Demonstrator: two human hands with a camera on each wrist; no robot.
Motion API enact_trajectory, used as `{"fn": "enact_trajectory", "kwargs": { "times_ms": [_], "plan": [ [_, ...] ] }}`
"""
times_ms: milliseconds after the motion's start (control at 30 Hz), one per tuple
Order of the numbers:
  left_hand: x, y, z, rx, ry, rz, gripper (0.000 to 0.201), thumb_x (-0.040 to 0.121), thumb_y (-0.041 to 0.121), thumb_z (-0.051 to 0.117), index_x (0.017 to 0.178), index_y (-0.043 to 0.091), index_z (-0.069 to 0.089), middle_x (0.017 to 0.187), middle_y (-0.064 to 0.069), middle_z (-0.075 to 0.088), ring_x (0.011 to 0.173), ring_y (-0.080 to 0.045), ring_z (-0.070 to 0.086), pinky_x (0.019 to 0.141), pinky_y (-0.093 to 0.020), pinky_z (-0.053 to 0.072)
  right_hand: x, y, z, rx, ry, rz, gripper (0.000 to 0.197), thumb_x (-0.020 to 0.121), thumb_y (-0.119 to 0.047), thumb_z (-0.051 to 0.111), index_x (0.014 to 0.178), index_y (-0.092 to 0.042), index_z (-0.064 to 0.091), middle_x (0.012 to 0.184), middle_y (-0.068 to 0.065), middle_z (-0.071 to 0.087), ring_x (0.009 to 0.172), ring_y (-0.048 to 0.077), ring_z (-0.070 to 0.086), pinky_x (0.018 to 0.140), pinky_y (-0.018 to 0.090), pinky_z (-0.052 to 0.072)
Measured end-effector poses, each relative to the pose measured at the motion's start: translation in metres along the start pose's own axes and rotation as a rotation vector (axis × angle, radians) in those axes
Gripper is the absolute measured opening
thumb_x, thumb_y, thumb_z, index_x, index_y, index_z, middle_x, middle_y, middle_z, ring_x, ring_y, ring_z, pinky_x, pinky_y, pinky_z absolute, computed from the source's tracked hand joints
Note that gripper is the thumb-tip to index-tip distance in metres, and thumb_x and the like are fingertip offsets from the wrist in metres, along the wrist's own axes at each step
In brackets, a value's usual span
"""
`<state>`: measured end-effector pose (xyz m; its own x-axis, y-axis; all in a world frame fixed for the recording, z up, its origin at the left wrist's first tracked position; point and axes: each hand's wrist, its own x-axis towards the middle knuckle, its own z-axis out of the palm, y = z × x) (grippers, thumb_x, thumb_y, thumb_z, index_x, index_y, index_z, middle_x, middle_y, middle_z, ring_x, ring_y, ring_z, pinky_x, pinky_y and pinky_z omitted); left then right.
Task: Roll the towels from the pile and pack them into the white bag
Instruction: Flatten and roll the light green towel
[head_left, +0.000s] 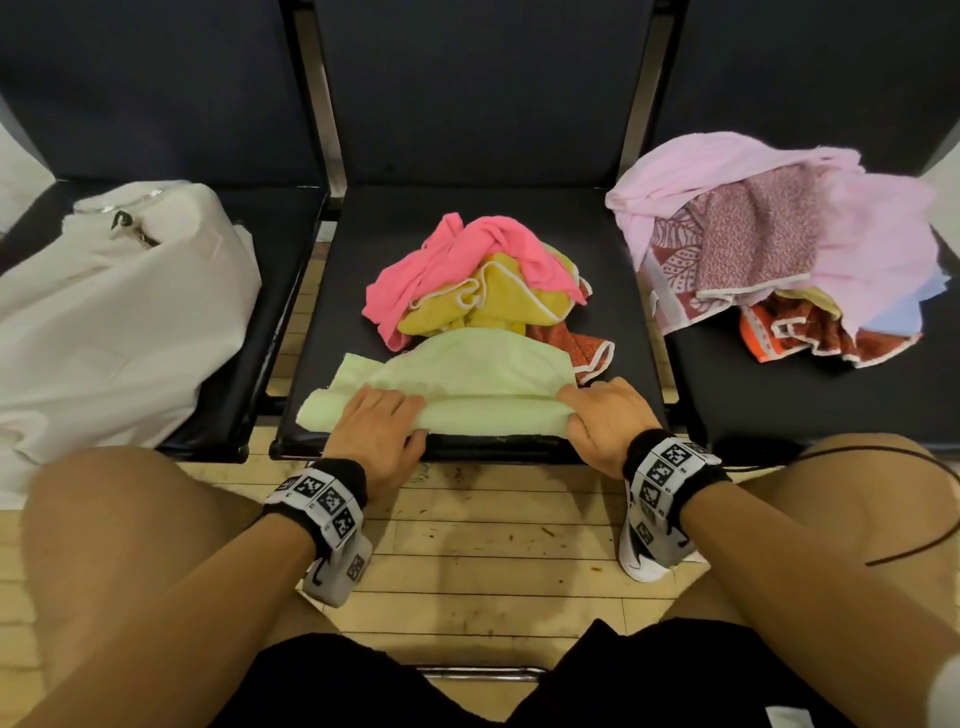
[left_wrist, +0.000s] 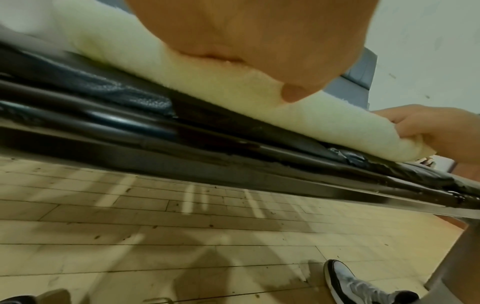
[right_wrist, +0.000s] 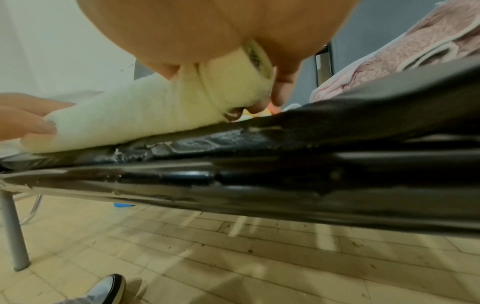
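Note:
A pale green towel lies along the front edge of the middle black seat, its near part rolled into a tube. My left hand grips the roll near its left end, fingers curled over it. My right hand grips the right end of the roll, thumb and fingers wrapped round it. Behind the roll sits a pile of pink, yellow and red-patterned towels. The white bag rests on the left seat.
A second heap of pink and patterned towels covers the right seat. Seat backs rise behind all three seats. My knees and shoes are over the wooden floor in front. A metal chair leg stands at the left.

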<state>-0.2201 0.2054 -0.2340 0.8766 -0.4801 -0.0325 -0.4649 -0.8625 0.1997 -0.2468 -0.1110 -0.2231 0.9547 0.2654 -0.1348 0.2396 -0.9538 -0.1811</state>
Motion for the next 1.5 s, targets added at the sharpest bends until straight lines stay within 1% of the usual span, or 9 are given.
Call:
{"fn": "enact_trajectory", "kwargs": {
  "times_ms": [67,233,500,633,900,1067,1200,1333,1500],
  "plan": [
    [0.0,-0.001,0.002,0.003,0.016,0.01,0.052,0.088,0.046,0.032,0.117,0.013,0.06,0.108,-0.006,0.061,0.104,-0.029,0.052,0.11,-0.047,0.031,0.0,-0.004,0.0,0.0,0.045,0.04,0.033,0.082,-0.033,0.035,0.105,-0.018,0.054,0.07,-0.002,0.056,0.067,0.023,0.048,0.084,0.04,0.041],
    [0.001,0.002,0.01,0.001,0.103,-0.02,0.045,0.09,0.046,0.033,0.103,0.012,0.059,0.102,-0.005,0.052,0.097,-0.027,0.046,0.096,-0.044,0.038,0.005,-0.02,0.009,-0.053,0.274,-0.059,0.045,0.065,-0.014,0.065,0.11,-0.011,0.067,0.113,0.007,0.065,0.102,0.031,0.059,0.091,0.043,0.045],
    [0.003,0.008,0.018,0.033,0.251,0.018,0.037,0.083,0.029,0.046,0.117,0.02,0.055,0.112,-0.005,0.055,0.105,-0.027,0.048,0.099,-0.047,0.03,0.004,-0.031,0.033,-0.03,0.316,-0.125,0.038,0.076,-0.023,0.075,0.111,-0.012,0.066,0.104,0.004,0.066,0.094,0.027,0.06,0.092,0.038,0.042],
    [0.002,0.004,0.025,0.064,0.173,0.074,0.043,0.085,0.042,0.052,0.123,0.023,0.052,0.119,-0.002,0.059,0.108,-0.027,0.053,0.1,-0.043,0.033,0.008,-0.029,0.034,-0.052,0.322,-0.117,0.029,0.083,-0.026,0.06,0.108,-0.013,0.066,0.1,0.004,0.066,0.091,0.027,0.058,0.092,0.036,0.034],
    [0.003,0.015,0.017,0.135,0.139,0.056,0.041,0.089,0.04,0.038,0.11,0.016,0.063,0.093,-0.001,0.066,0.086,-0.028,0.058,0.084,-0.042,0.039,0.007,-0.038,0.017,-0.149,0.083,0.026,0.032,0.088,-0.042,0.021,0.081,-0.022,0.045,0.075,-0.001,0.061,0.07,0.021,0.042,0.08,0.039,0.033],
    [0.007,0.017,0.012,0.067,0.103,0.039,0.044,0.091,0.04,0.032,0.121,0.017,0.056,0.1,-0.004,0.062,0.082,-0.027,0.059,0.078,-0.041,0.044,0.006,-0.036,0.02,-0.086,0.177,0.049,0.034,0.087,-0.037,0.042,0.111,-0.017,0.057,0.089,0.0,0.065,0.083,0.026,0.06,0.082,0.04,0.038],
    [0.01,0.016,0.013,0.047,0.214,0.023,0.03,0.088,0.033,0.046,0.113,0.019,0.057,0.116,-0.009,0.056,0.088,-0.029,0.057,0.077,-0.043,0.046,0.008,-0.037,0.029,-0.124,0.437,-0.217,0.025,0.078,-0.015,0.048,0.096,-0.013,0.066,0.1,0.004,0.064,0.088,0.028,0.057,0.079,0.039,0.037],
    [0.013,0.018,0.02,0.112,0.31,0.013,0.016,0.079,0.018,0.071,0.094,0.02,0.066,0.107,-0.004,0.062,0.097,-0.027,0.053,0.09,-0.044,0.033,0.005,-0.044,0.035,-0.109,0.361,-0.288,0.03,0.077,-0.012,0.043,0.094,-0.012,0.068,0.099,0.003,0.066,0.084,0.029,0.059,0.075,0.037,0.038],
    [0.008,0.013,0.019,0.006,0.327,0.01,0.015,0.092,0.026,0.059,0.102,0.022,0.068,0.104,0.003,0.068,0.099,-0.024,0.057,0.094,-0.041,0.03,-0.008,-0.052,0.036,-0.098,0.227,-0.118,0.046,0.085,-0.03,0.054,0.126,-0.01,0.058,0.121,0.008,0.06,0.106,0.029,0.054,0.099,0.044,0.041]
  ]
}}
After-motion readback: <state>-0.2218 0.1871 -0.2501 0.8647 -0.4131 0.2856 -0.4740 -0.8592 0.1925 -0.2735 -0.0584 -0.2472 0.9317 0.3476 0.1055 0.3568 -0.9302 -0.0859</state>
